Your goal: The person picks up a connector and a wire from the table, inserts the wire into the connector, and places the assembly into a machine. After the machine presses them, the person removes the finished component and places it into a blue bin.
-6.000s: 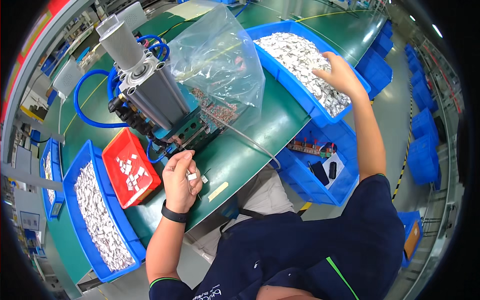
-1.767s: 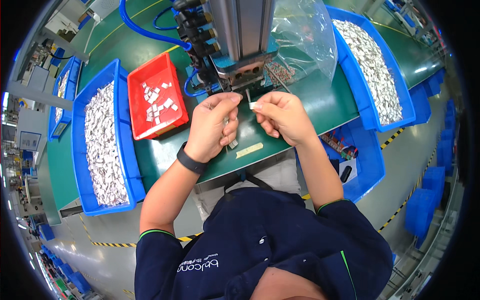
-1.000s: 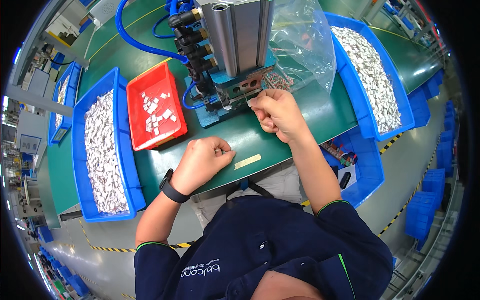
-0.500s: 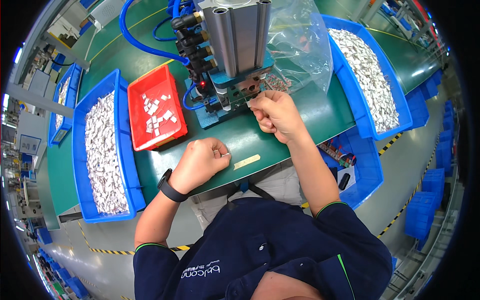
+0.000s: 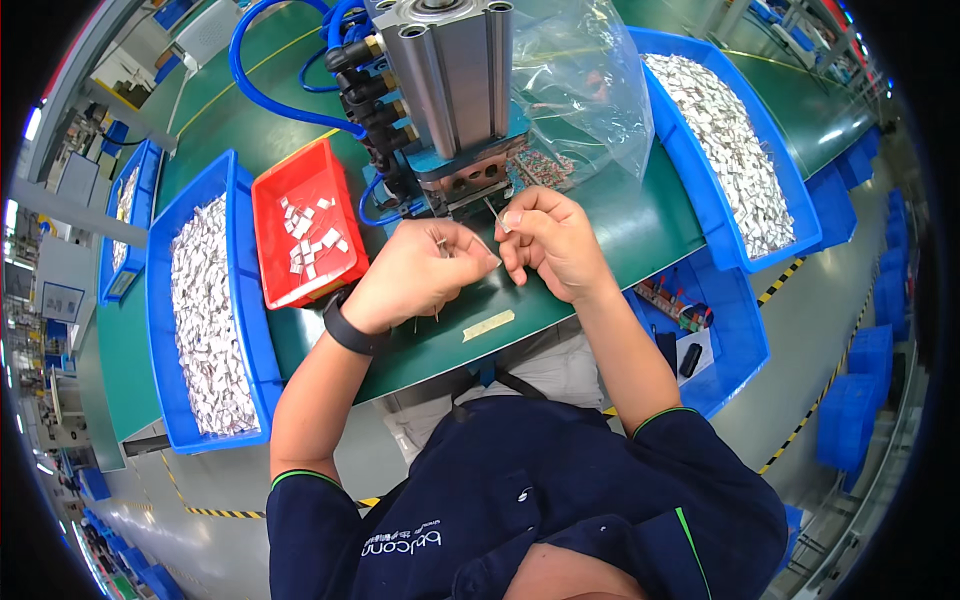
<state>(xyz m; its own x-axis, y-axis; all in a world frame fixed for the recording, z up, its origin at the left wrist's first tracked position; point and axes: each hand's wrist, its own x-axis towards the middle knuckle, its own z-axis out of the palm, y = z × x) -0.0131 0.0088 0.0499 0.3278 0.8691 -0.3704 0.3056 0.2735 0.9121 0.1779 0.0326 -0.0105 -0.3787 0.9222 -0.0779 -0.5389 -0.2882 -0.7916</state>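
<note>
My right hand [image 5: 555, 245] is just in front of the pneumatic press [image 5: 455, 110], thumb and forefinger pinched on a small white block with a wire lead [image 5: 507, 222]. The lead points up toward the press's lower tooling. Close beside it, my left hand [image 5: 430, 270] is closed, its fingertips pressed together near my right fingers. Thin wire leads stick out around the left fingers, above and below. What they belong to is mostly hidden inside that hand. Behind the left hand, a red tray [image 5: 345, 272] holds several loose white blocks with leads.
Blue bins full of white blocks stand at left [image 5: 252, 330] and right [image 5: 765, 255]. A clear plastic bag [image 5: 590, 100] with small reddish pieces lies right of the press. Masking tape [image 5: 488, 325] sticks near the table edge. Below right is another blue bin [image 5: 735, 375].
My left hand has moved up and right, from the table's front to beside my right hand. The right hand has drawn slightly back from the press with the white block.
</note>
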